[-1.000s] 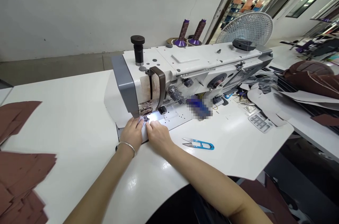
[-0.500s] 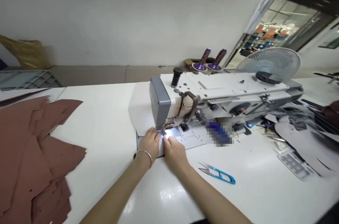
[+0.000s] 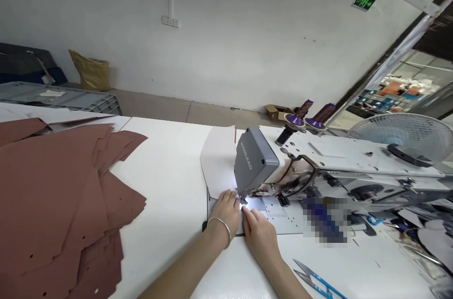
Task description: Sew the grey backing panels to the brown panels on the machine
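Observation:
A pale sheet piece (image 3: 217,160) with a thin brown edge lies under and beyond the sewing machine's grey head (image 3: 253,162). My left hand (image 3: 225,214), with a bangle on its wrist, rests on the near end of this piece, its fingers stretched out flat left of the lit presser foot (image 3: 243,200). Just right of the foot is my right hand (image 3: 261,235), its fingers drawn together and thumb tucked in at the piece's near edge. What lies between those fingers is largely hidden. Blue-handled thread snips (image 3: 316,282) lie on the table near my right forearm.
Stacked brown cut pieces (image 3: 53,195) cover the table's left side. Two thread cones (image 3: 304,109) stand behind the machine, with a fan (image 3: 403,136) at right. Loose scraps (image 3: 432,242) lie at far right. A grey crate (image 3: 88,101) and a yellow sack (image 3: 94,72) stand beyond the table.
The view has turned left and tilted up, so the machine and hands appear further right and lower. More of the pale piece shows behind the machine head. Both hands remain beside the presser foot.

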A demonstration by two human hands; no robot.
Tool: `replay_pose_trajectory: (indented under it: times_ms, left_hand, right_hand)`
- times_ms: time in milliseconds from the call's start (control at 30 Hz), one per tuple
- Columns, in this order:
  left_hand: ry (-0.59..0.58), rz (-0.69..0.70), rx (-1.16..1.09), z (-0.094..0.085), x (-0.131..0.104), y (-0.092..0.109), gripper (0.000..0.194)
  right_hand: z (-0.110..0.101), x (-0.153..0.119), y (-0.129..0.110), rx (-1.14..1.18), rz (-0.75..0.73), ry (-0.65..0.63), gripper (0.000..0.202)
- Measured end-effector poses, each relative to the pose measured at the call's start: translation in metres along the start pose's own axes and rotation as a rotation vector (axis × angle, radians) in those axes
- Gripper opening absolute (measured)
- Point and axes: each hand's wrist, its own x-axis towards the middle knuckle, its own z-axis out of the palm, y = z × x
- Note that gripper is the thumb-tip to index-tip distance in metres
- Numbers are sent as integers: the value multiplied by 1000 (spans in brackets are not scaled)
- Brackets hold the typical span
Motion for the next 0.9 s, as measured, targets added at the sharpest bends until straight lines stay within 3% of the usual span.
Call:
replay_pose_trajectory:
  times_ms: [233, 433, 633, 733, 833, 900]
  left_hand:
    - [-43, -2, -18, 2, 1, -3, 52]
    - [7, -8, -14, 2, -2, -4, 49]
    - [120, -286, 88, -18, -6, -4, 36]
    - [177, -358, 72, -21, -6, -7, 36]
    - [267, -361, -154, -16, -5, -12, 38]
    - [323, -361, -455, -13, -2, -16, 39]
  right_hand:
    - [1, 1, 1, 42, 3, 32, 33]
    - [-2, 1, 1, 147, 58, 7, 33]
    - [-5, 1, 0, 199, 84, -9, 32]
    - [-6, 1, -2, 192, 97, -26, 30]
    - [-9, 1, -3, 167, 109, -62, 26]
    - [-10, 2, -4, 147, 109, -87, 24]
